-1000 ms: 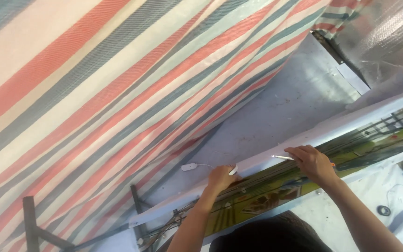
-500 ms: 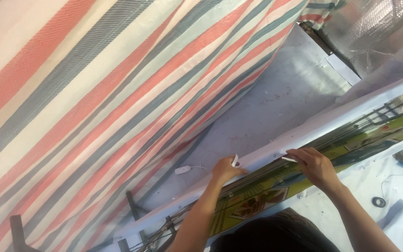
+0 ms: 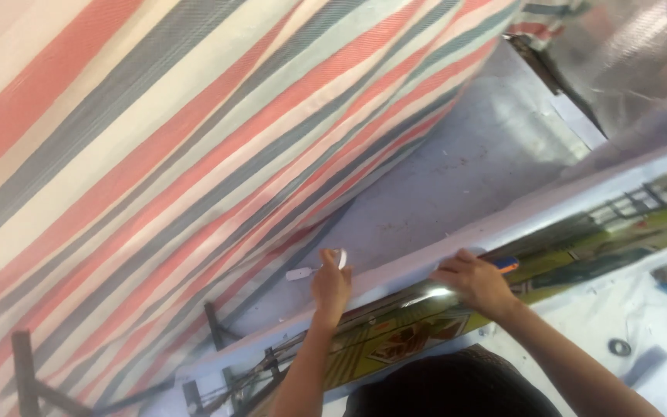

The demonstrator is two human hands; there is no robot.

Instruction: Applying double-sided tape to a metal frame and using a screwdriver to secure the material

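peeling looks to be the work here: the left hand is pinched shut on a small white strip, raised at the far edge of a long pale panel that runs slantwise across the view. the right hand is closed around a blue and orange tool, pressed to the same panel edge a little further along. the strip stands just above the panel's rim, apart from a small white scrap on the grey floor beyond. a striped tarpaulin hangs behind.

to do this well, i judge, the strip should be drawn low and steady along the edge, not upward, so it does not tear, while the tool hand holds the panel firm close to the pull. the reflective panel face below could scratch, so the tool's tip should stay off it.
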